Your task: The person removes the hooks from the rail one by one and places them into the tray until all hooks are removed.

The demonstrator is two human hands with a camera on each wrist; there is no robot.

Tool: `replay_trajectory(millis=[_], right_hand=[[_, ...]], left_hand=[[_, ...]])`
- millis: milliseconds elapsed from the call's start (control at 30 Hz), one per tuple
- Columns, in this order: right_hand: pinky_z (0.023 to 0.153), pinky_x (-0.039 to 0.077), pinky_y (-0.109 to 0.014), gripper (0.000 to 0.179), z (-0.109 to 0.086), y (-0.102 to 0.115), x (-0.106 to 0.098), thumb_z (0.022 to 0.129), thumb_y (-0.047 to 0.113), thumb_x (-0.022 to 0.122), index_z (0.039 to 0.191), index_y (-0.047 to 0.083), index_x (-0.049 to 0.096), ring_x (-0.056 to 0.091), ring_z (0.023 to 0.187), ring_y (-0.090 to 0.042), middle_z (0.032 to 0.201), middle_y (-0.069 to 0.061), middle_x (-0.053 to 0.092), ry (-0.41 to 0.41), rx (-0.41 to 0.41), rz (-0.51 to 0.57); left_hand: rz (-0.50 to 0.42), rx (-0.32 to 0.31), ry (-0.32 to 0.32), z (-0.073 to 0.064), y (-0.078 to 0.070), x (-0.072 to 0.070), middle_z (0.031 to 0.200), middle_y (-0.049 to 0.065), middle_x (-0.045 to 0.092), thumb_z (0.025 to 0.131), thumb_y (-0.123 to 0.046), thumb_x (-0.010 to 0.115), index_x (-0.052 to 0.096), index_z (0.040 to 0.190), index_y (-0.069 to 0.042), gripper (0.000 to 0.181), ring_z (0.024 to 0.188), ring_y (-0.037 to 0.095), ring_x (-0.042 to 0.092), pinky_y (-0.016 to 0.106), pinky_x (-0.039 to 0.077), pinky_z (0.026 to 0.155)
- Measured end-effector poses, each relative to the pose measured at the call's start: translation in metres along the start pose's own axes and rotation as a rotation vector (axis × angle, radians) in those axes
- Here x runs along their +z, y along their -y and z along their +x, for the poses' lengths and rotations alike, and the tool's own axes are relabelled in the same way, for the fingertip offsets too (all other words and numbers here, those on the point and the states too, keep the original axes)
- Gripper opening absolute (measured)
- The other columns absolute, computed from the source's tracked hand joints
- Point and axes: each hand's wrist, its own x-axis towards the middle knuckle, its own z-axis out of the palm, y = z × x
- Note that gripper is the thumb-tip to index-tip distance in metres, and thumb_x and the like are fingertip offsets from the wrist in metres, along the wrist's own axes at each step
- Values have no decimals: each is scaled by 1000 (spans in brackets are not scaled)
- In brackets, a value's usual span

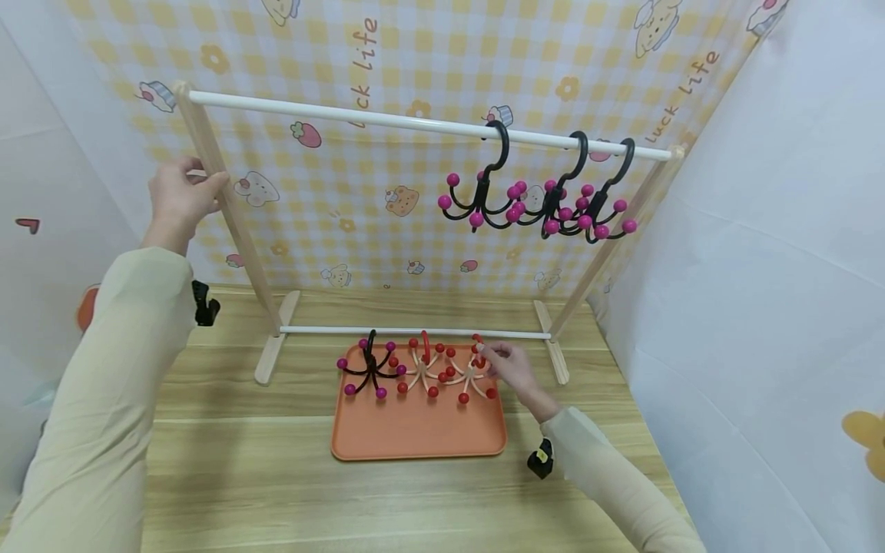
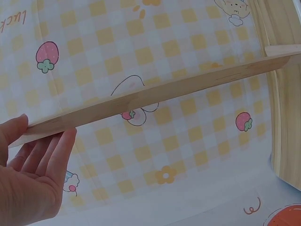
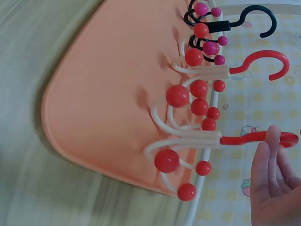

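My left hand (image 1: pixel 181 200) holds the upper part of the rack's left wooden post (image 1: pixel 238 219), thumb on one side and fingers on the other (image 2: pixel 35 174). With my right hand (image 1: pixel 512 372) I pinch the red hook (image 3: pixel 244 138) of the rightmost cream hanger (image 3: pixel 202 140), which has red balls on its curved arms. This hanger stands on the orange tray (image 1: pixel 418 438). Beside it on the tray are another cream hanger with a red hook (image 1: pixel 423 370) and a black hanger with magenta balls (image 1: pixel 372 364).
Three black hangers with magenta balls (image 1: pixel 482 192) hang from the right part of the rack's white top rod (image 1: pixel 332 113). A lower white rod (image 1: pixel 408 332) runs behind the tray. The rack's wooden feet (image 1: pixel 270 357) stand on the table (image 1: pixel 276 468), before a checked cloth (image 1: pixel 373 253).
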Motion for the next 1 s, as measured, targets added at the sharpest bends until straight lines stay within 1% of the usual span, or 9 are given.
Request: replay_trajectory(millis=[167, 233, 400, 500, 533, 633, 733, 800, 1000], right_hand=[[48, 52, -32, 39, 1, 22, -7, 86, 35, 56, 96, -3, 60, 53, 49, -19, 77, -12, 58, -80, 26, -78], [51, 53, -34, 41, -5, 52, -6, 87, 33, 56, 98, -7, 58, 54, 50, -21, 80, -15, 59, -125, 91, -130], [60, 54, -29, 42, 3, 76, -15, 87, 35, 56, 101, -5, 58, 58, 62, -21, 93, -15, 58, -129, 105, -158], [65, 54, -35, 41, 10, 85, -19, 86, 35, 56, 99, -4, 60, 59, 67, -26, 96, -19, 58, -138, 57, -156], [63, 54, -32, 40, 23, 73, -25, 85, 39, 57, 94, 0, 62, 59, 65, -23, 92, -15, 60, -122, 3, -119], [63, 54, -34, 37, 28, 87, -28, 85, 36, 58, 92, 0, 63, 60, 64, -25, 88, -14, 61, -121, -69, -96], [63, 54, -33, 34, 30, 107, -30, 86, 31, 57, 93, -2, 62, 60, 64, -26, 88, -13, 62, -115, -128, -73], [66, 54, -35, 33, 19, 139, -26, 88, 26, 55, 97, -6, 59, 59, 68, -28, 93, -16, 62, -142, -110, -105], [62, 53, -24, 32, 19, 180, -29, 87, 27, 57, 96, -4, 58, 58, 62, -16, 93, -13, 63, -174, -149, -98]], left_hand=[[-15, -7, -1, -1, -1, -1, 133, 16, 38, 88, -32, 51, 36, 134, -7, 55, 115, 23, 44, 7, 47, 64], [-15, -6, 1, -1, -1, -1, 133, 16, 38, 88, -32, 51, 35, 134, -6, 55, 115, 25, 43, 7, 47, 64], [-12, -8, 0, -2, -1, 0, 133, 16, 38, 88, -32, 50, 35, 134, -7, 55, 115, 24, 43, 10, 47, 68], [-10, -7, 0, -2, -1, 0, 133, 15, 39, 88, -33, 51, 36, 134, -8, 55, 115, 24, 43, 11, 47, 70], [-7, -6, 2, -2, -2, 0, 133, 16, 38, 88, -33, 50, 35, 135, -8, 55, 116, 25, 43, 12, 47, 71], [-12, -10, 2, -2, -2, 0, 133, 15, 38, 88, -33, 51, 35, 135, -8, 55, 116, 24, 43, 12, 47, 72], [-17, -12, 4, -2, -2, 0, 134, 15, 37, 88, -32, 51, 34, 135, -8, 56, 116, 24, 42, 13, 47, 73], [-17, -9, 5, -2, -2, 0, 134, 15, 37, 87, -32, 51, 35, 135, -7, 56, 116, 24, 42, 13, 47, 73], [-18, -3, 3, -2, -2, 0, 134, 15, 37, 87, -31, 52, 35, 134, -6, 56, 116, 24, 42, 10, 47, 68]])
